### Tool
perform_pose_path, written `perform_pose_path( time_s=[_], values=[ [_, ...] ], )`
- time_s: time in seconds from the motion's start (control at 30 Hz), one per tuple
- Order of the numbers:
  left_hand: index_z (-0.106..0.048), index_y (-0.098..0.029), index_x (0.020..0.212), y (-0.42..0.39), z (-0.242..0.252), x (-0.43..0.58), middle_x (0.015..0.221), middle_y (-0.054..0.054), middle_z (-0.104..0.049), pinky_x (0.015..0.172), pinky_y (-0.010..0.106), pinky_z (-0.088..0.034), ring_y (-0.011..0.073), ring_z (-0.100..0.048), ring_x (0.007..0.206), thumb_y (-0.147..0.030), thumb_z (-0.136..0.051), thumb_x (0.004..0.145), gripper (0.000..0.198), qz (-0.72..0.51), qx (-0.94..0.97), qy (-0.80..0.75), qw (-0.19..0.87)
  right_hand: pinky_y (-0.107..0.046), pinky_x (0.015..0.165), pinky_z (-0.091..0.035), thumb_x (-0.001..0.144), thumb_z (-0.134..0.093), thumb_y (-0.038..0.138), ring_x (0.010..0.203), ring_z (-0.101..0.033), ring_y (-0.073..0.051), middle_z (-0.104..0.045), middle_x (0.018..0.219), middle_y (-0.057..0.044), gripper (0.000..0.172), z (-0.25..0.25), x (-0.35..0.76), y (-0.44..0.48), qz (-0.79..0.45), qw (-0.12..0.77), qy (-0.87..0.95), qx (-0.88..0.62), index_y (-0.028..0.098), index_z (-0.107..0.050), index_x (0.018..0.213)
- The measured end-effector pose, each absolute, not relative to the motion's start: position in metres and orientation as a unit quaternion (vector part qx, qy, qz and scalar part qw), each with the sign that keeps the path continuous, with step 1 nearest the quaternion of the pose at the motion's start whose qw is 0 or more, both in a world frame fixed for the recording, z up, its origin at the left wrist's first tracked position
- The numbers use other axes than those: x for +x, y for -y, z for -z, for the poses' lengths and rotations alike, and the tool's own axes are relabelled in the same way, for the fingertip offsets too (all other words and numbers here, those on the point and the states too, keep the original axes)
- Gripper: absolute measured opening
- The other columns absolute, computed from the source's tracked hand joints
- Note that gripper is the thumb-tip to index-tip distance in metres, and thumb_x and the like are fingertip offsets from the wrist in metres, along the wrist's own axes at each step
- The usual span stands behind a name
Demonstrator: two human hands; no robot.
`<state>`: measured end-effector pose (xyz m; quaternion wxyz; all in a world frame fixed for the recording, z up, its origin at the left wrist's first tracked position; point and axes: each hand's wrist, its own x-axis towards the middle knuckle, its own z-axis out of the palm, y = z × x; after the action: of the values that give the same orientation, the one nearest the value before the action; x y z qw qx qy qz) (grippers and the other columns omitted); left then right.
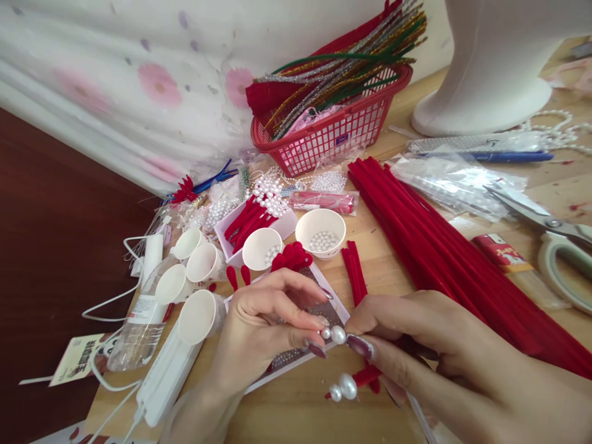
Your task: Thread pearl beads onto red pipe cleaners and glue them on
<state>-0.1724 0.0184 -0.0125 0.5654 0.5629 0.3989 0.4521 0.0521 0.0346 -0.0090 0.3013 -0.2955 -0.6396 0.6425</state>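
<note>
My left hand [268, 320] pinches two small white pearls [333, 334] between thumb and fingertips, just above the wooden table [296, 407]. My right hand [444, 357] meets it from the right, its fingertips closed against the same pearls. Below the fingers a red fuzzy piece [367, 375] with two more pearls [345, 387] on its end pokes out of my right hand. A flat white tray [340, 308] lies beneath my left hand.
White paper cups [320, 231] with pearls stand behind the hands, beside a white box of red pieces [252, 219]. A long bundle of red pipe cleaners [439, 246] runs right. A red basket [333, 123], scissors [536, 216], tape roll [567, 265] and clear bottle [143, 314] lie around.
</note>
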Motion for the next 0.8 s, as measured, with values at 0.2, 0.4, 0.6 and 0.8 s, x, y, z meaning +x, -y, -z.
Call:
perform_pose_path(
  time_s=[0.2, 0.4, 0.6, 0.8],
  values=[
    [-0.083, -0.032, 0.086, -0.021, 0.007, -0.171, 0.099, -0.002, -0.075, 0.086, 0.020, -0.054, 0.0105, -0.068, 0.091, -0.015, -0.087, 0.074, 0.021, -0.449, 0.621, -0.418, 0.488, -0.028, 0.046, -0.042, 0.100, -0.043, 0.037, 0.054, -0.054, -0.018, -0.060, 0.064, -0.003, 0.027, 0.009, 0.052, -0.033, -0.604, 0.250, 0.691, -0.308, 0.024, -0.064, 0.087],
    [-0.081, -0.026, 0.085, -0.020, 0.003, -0.169, 0.101, -0.001, -0.068, 0.085, 0.020, -0.053, 0.0108, -0.064, 0.094, -0.017, -0.080, 0.082, 0.010, -0.449, 0.704, -0.415, 0.361, -0.025, 0.047, -0.039, 0.100, -0.044, 0.039, 0.053, -0.048, -0.014, -0.055, 0.064, 0.001, 0.025, 0.010, 0.050, -0.029, -0.675, 0.237, 0.625, -0.313, 0.022, -0.058, 0.088],
    [-0.075, -0.022, 0.085, -0.017, 0.004, -0.168, 0.097, 0.000, -0.057, 0.077, 0.020, -0.051, 0.0109, -0.059, 0.091, -0.018, -0.071, 0.090, 0.007, -0.433, 0.771, -0.410, 0.223, -0.024, 0.055, -0.038, 0.099, -0.049, 0.041, 0.056, -0.049, -0.012, -0.055, 0.061, 0.004, 0.025, 0.011, 0.046, -0.029, -0.764, 0.216, 0.525, -0.306, 0.020, -0.054, 0.086],
    [-0.073, -0.019, 0.093, -0.014, 0.000, -0.168, 0.085, 0.000, -0.050, 0.079, 0.030, -0.049, 0.0154, -0.052, 0.086, -0.011, -0.064, 0.094, 0.011, -0.421, 0.819, -0.379, 0.091, -0.022, 0.054, -0.031, 0.099, -0.054, 0.045, 0.050, -0.042, -0.008, -0.052, 0.053, 0.008, 0.027, 0.014, 0.046, -0.028, -0.835, 0.203, 0.431, -0.275, 0.021, -0.050, 0.087]
  ],
)
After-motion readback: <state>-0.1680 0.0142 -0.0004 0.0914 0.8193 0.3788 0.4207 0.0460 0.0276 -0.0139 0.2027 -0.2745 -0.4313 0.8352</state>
